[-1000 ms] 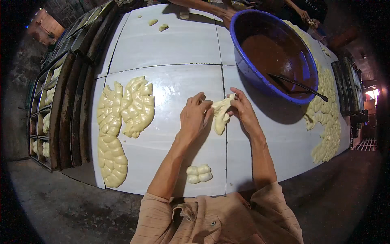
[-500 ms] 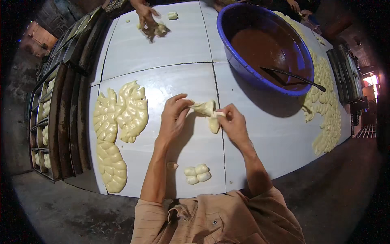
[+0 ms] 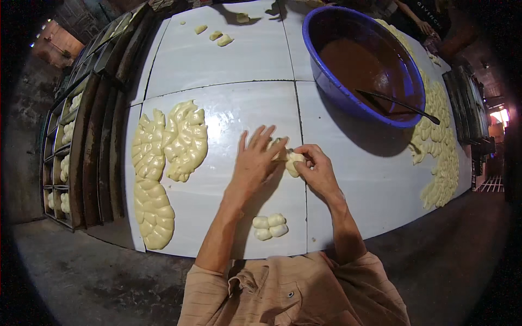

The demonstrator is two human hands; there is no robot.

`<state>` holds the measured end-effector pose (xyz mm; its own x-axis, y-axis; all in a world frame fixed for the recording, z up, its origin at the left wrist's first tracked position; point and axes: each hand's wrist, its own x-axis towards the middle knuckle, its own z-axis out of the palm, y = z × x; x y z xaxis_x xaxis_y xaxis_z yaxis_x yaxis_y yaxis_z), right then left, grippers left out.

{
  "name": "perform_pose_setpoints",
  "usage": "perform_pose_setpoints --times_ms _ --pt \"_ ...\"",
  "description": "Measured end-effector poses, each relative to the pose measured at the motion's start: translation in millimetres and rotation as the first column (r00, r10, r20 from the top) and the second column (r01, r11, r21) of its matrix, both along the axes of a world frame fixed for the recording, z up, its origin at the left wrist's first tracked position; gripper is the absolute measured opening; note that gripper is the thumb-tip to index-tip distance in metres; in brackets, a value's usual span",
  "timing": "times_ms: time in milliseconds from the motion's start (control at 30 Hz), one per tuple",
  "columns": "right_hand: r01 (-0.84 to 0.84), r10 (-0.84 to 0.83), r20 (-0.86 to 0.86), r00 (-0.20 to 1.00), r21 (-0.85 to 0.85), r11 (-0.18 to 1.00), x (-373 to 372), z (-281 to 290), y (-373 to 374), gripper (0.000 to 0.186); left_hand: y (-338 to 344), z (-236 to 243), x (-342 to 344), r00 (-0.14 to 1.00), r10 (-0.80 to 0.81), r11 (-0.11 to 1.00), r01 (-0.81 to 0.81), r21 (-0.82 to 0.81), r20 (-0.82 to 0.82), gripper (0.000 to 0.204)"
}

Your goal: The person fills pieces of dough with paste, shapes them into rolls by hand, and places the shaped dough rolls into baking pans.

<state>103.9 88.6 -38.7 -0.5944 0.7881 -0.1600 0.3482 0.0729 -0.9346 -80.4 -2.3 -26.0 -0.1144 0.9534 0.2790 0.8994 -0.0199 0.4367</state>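
A small piece of pale dough (image 3: 294, 164) lies on the white table, partly hidden under my fingers. My left hand (image 3: 255, 165) is palm down with its fingers spread, and the fingertips reach over the dough's left side. From the right, my right hand (image 3: 319, 173) pinches the same dough between thumb and fingers. Closer to my body, a cluster of several smooth dough balls (image 3: 270, 226) rests on the table, pressed side by side.
Flat slabs of dough (image 3: 152, 212) lie at left, and more dough (image 3: 439, 179) covers the right edge. A blue basin (image 3: 348, 103) of brown liquid holds a dark stick (image 3: 399, 102). Dough pieces (image 3: 224, 40) lie at the far side. Stacked trays (image 3: 84, 157) stand left.
The dough that was stretched between my hands is now bunched on the table. My left hand has turned palm down and spread its fingers. Another person's hand has left the far side.
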Motion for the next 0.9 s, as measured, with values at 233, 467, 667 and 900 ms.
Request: perform_pose_setpoints --times_ms 233,467,667,900 --pt "0.007 -0.078 -0.207 0.975 -0.323 0.946 16 1 11 0.023 -16 -8 9 0.992 -0.029 0.968 -0.003 0.253 0.124 0.024" --pt "0.044 -0.102 -0.145 0.984 -0.356 0.933 14 8 10 0.028 -58 -13 21 0.994 0.015 0.996 -0.025 0.090 0.111 0.021" --pt "0.121 -0.136 0.104 0.985 0.132 0.984 21 16 -2 0.053 -52 13 13 0.962 0.152 0.962 -0.090 -0.259 0.229 0.031" --pt "-0.128 -0.168 0.430 0.887 0.578 0.806 11 10 -27 0.043 -1 8 10 0.984 0.022 0.999 -0.029 0.037 0.178 0.042"
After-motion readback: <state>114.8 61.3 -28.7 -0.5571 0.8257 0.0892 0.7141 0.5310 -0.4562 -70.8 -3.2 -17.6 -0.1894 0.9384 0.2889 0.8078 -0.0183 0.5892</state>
